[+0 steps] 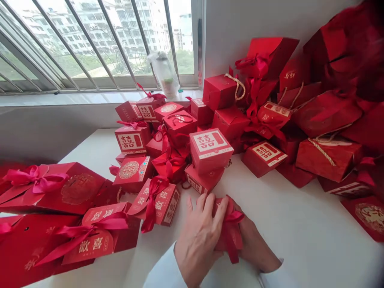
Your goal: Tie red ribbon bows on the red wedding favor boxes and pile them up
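A small red gift box [230, 236] with a dark pink ribbon stands between my two hands on the white table [270, 204]. Across its top and left side lies my left hand [202, 232], its fingers bent over the upper face and the thumb side partly hidden. My right hand [255, 240] wraps the box's right side, with its fingertips hidden behind the box and the ribbon. Just beyond my fingers, a pink-red box with a white label [211, 148] rests on another red box [205, 179].
Ribboned boxes [156, 204] crowd the centre left, and larger ones [81, 188] lie at the far left. A high heap of red boxes [327, 156] fills the right side. Behind stands a barred window, with a clear plastic-wrapped cup [168, 78] on its sill [90, 98].
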`<state>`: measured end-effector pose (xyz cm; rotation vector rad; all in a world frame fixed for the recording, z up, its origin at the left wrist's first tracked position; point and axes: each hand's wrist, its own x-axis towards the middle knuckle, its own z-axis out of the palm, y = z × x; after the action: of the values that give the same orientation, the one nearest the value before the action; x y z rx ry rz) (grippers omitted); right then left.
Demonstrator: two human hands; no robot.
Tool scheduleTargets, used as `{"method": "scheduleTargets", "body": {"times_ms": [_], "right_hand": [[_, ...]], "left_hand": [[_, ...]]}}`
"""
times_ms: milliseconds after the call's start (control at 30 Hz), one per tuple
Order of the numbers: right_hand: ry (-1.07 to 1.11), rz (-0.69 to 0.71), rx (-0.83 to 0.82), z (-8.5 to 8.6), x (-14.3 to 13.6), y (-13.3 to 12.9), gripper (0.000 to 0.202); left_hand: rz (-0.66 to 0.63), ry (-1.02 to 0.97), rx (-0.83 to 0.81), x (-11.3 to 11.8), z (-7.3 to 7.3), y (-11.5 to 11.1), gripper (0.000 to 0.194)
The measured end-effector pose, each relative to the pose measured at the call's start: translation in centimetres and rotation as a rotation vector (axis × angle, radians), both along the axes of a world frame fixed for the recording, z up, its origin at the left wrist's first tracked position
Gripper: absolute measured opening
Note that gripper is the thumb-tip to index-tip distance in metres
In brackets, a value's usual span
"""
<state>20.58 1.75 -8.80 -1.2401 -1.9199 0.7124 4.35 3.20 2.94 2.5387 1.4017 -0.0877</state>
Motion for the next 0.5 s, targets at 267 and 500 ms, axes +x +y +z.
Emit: {"method": "scheduleTargets", "body": {"times_ms": [267, 500], "right_hand": [[-0.071, -0.053, -0.126, 1.5, 0.1, 0.4, 0.062], [-0.184, -0.058, -0.021, 1.5, -0.1, -0.2, 0.06]], "left_hand": [[-0.015, 0.21, 0.075, 2.2, 0.9, 0.8, 0.064], [-0.118, -0.027, 0.234, -0.7, -1.2, 1.0, 0.076]]}}
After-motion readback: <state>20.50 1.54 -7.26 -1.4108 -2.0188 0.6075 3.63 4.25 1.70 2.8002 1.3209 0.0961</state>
